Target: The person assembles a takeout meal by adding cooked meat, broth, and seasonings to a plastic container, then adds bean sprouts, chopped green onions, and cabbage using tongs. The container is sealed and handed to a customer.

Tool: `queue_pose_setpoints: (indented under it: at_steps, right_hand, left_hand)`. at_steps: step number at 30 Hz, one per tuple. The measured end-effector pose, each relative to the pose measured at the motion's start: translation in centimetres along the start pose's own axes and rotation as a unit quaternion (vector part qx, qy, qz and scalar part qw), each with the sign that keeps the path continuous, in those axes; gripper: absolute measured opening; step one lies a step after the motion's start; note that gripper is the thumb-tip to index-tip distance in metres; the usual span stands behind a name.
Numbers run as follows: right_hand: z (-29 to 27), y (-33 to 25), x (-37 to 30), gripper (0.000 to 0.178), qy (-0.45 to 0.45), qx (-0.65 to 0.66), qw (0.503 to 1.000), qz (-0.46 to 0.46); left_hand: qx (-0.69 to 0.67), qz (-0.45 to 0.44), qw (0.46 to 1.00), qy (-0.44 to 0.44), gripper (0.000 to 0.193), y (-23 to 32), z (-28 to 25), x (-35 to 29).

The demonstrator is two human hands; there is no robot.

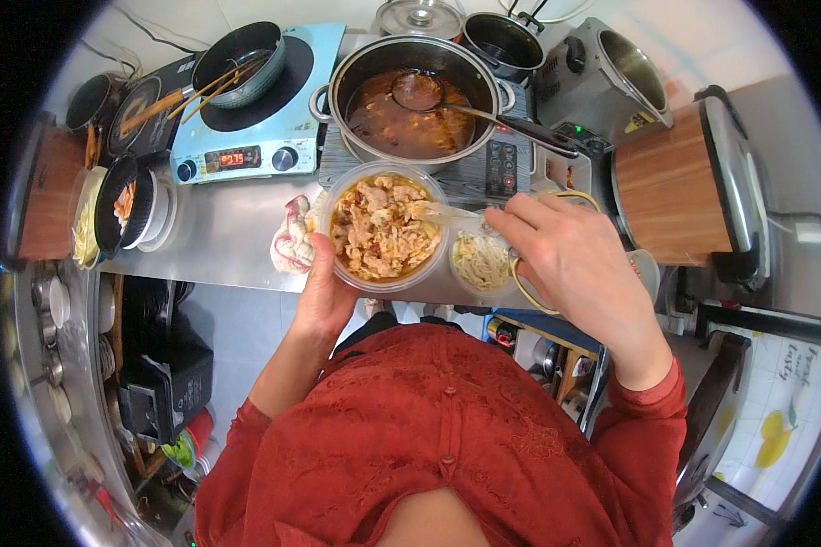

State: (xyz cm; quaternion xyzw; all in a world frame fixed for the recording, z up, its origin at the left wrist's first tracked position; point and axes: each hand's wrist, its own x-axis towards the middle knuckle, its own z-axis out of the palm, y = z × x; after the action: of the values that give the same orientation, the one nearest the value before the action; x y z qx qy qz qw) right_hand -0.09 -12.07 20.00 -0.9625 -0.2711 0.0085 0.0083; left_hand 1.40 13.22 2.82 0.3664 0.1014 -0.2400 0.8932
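Observation:
My left hand (324, 294) grips a clear round plastic tub (394, 286) from its near left side. Pieces of cooked meat (374, 228) in reddish-brown oil fill the tub. My right hand (570, 260) is closed on the handle of a clear plastic spoon (447, 216), whose bowl reaches into the meat at the tub's right side. Under that hand, a small bowl of pale shredded food (482, 263) stands beside the tub. A crumpled cloth (292, 239) lies left of my left hand.
Behind the tub, a large pot (324, 105) of brown broth holds a ladle (520, 128), its handle pointing right. At the left, a pan (255, 91) with chopsticks sits on a blue induction cooker (246, 157). A wood-grain appliance (670, 182) stands at the right. The steel counter (223, 232) ends before my body.

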Motion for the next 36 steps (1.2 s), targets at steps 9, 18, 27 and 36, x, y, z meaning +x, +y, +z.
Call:
queue_pose_setpoints:
  at_steps: [9, 18, 27, 36]
  right_hand:
    - [2.5, 0.6, -0.7, 0.047, -0.01, 0.031, 0.999, 0.031]
    - [1.9, 2.2, -8.1, 0.05, 0.027, 0.195, 0.96, 0.198]
    - [19.1, 5.9, -16.4, 0.047, 0.052, 0.147, 0.925, 0.347]
    - [18.5, 9.8, -8.3, 0.048, 0.243, 0.564, 0.72, 0.324]
  left_hand:
    - [0.02, -0.004, 1.0, -0.01, 0.098, -0.9, -0.1, 0.2]
    - [0.036, -0.015, 0.999, -0.024, 0.091, -1.7, 0.1, 0.9]
    - [0.008, -0.032, 0.999, -0.042, 0.087, -2.8, -0.9, 1.8]
    - [0.015, -0.008, 1.0, -0.009, 0.093, -3.5, -0.5, 1.0]
